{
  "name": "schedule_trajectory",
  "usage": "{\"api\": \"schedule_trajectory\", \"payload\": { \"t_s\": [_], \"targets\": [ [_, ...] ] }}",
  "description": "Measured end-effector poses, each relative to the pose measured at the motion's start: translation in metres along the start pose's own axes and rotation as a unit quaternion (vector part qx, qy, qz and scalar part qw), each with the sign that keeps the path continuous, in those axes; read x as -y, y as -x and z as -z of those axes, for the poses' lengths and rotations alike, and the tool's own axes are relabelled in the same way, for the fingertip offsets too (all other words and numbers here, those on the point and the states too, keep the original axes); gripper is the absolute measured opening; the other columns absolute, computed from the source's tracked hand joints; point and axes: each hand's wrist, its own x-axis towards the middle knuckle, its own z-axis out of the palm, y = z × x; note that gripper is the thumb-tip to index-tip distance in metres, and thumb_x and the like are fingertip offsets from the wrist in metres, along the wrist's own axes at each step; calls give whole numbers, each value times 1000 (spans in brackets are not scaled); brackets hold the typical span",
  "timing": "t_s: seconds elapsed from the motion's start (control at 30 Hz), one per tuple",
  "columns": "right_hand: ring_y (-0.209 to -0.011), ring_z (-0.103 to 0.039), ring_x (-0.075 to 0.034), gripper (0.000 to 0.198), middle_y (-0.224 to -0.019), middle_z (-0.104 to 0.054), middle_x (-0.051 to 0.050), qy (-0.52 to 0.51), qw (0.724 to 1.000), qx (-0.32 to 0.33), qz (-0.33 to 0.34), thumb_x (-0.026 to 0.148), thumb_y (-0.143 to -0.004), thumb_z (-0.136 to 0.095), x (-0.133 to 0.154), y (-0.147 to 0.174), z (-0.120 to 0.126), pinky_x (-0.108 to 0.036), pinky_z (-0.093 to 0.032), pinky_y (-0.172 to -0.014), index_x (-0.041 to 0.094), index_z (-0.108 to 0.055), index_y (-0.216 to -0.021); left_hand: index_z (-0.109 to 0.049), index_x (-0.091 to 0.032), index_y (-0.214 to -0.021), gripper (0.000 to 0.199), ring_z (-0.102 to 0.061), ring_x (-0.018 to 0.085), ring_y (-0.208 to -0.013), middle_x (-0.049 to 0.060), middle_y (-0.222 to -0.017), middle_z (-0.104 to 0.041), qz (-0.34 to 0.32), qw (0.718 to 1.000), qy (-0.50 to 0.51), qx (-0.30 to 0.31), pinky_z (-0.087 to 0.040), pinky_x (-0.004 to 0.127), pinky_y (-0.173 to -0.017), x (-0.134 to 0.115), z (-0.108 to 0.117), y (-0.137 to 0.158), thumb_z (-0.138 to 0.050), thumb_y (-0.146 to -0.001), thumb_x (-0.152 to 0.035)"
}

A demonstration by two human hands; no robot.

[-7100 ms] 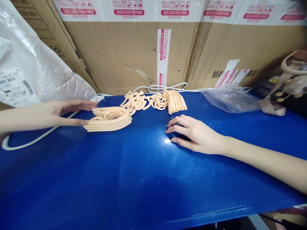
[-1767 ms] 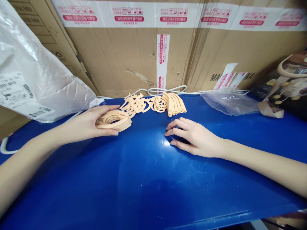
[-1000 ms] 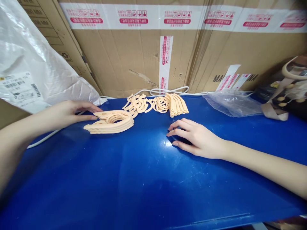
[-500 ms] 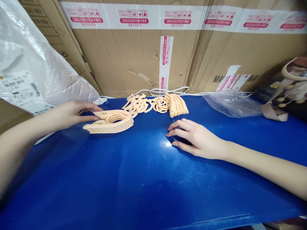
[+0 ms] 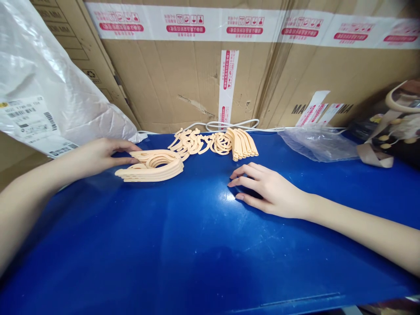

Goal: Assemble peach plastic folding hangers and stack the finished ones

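On the left, my left hand [image 5: 95, 154] has its thumb and fingertips at the rear left end of a neat stack of cream-peach plastic hanger arms [image 5: 154, 173]. The arms are curved and lie flat, nested around a round gap. Part of the fingers is hidden behind the stack. My right hand [image 5: 265, 188] rests on the blue tabletop [image 5: 197, 245], palm down, fingers apart and holding nothing. Beyond it lie a row of straighter hanger arms [image 5: 243, 144] and a loose pile of hanger hooks [image 5: 190, 142], both in the same colour.
Large taped cardboard boxes [image 5: 170, 78] stand along the back edge, with a white cable [image 5: 232, 124] before them. A clear plastic bag [image 5: 318, 144] lies at back right, near a dark bag with a beige strap [image 5: 376, 155]. A white parcel [image 5: 65, 96] leans at left.
The view has shifted very slightly. Both hands and the hanger pieces stay practically where they were.
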Motion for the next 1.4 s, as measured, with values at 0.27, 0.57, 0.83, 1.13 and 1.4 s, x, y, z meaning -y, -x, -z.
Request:
{"api": "schedule_trajectory", "payload": {
  "t_s": [0.27,0.57,0.83,1.13,1.4],
  "targets": [
    [-103,-52,-20,26,-116,-56,-9,-2,1000,7,-8,32,-95,-46,1,0,1,-36,-43,-92,18,-59,-112,-64,-21,-108,77,-62,25,-104,4,-115,-68,11,1000,18,-4,-46,34,-95,5,6,4,-50,-61,-80],
    [-102,-53,-21,26,-116,-57,-9,1,1000,2,-2,32,-95,-46,0,-1,0,-38,-44,-91,18,-59,-112,-60,-22,-117,74,-63,26,-102,3,-116,-68,16,1000,-16,-5,-49,32,-87,1,-7,-1,-44,-67,-74],
    [-102,-54,-21,25,-115,-57,-9,1,1000,-3,3,32,-95,-47,0,0,0,-40,-45,-91,19,-59,-112,-60,-21,-118,62,-64,26,-95,5,-113,-69,5,998,-55,-3,-48,30,-80,-5,-5,1,-44,-73,-61],
    [-103,-54,-22,26,-116,-57,-10,0,1000,0,3,32,-95,-46,0,0,0,-40,-45,-92,18,-59,-112,-59,-21,-119,63,-63,26,-97,6,-116,-68,8,998,-59,0,-47,30,-81,-6,-6,1,-44,-73,-60],
    [-102,-53,-21,25,-116,-57,-10,-1,1000,-1,2,32,-95,-46,0,1,0,-40,-44,-92,18,-59,-112,-57,-20,-120,76,-63,25,-95,5,-105,-71,-5,1000,11,-7,-47,32,-88,-6,4,6,-51,-68,-76]
  ]
}}
